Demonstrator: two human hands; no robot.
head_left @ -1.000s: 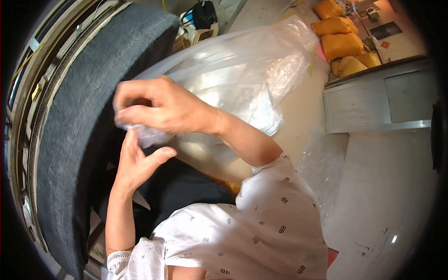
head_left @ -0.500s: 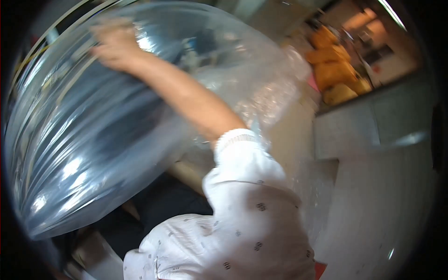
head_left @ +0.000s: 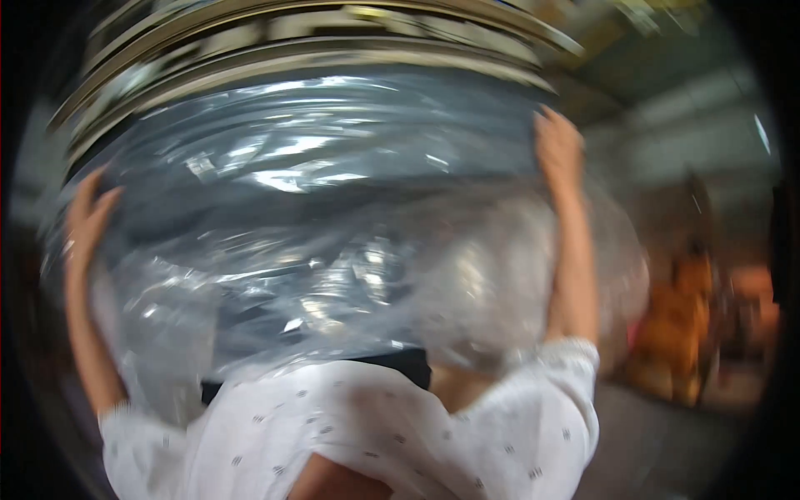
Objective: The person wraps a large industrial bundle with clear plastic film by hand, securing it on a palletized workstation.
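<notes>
A large clear plastic bag [head_left: 333, 242] is spread wide in front of me over a big dark tyre whose black tread [head_left: 275, 200] shows through the film. My left hand [head_left: 87, 221] grips the bag at its left edge, arm raised. My right hand [head_left: 558, 150] holds the bag's upper right edge, higher up. The picture is blurred by motion, so the fingers are hard to read. My white patterned sleeves [head_left: 375, 433] fill the bottom of the view.
Metal rack rails [head_left: 317, 42] curve across the top behind the tyre. Orange-yellow objects [head_left: 679, 333] sit blurred at the right, near a grey floor [head_left: 667, 450].
Both arms have swung up and apart, spreading the bag from a bunch in my hands into a wide sheet over the tyre. The view has turned toward the tyre.
</notes>
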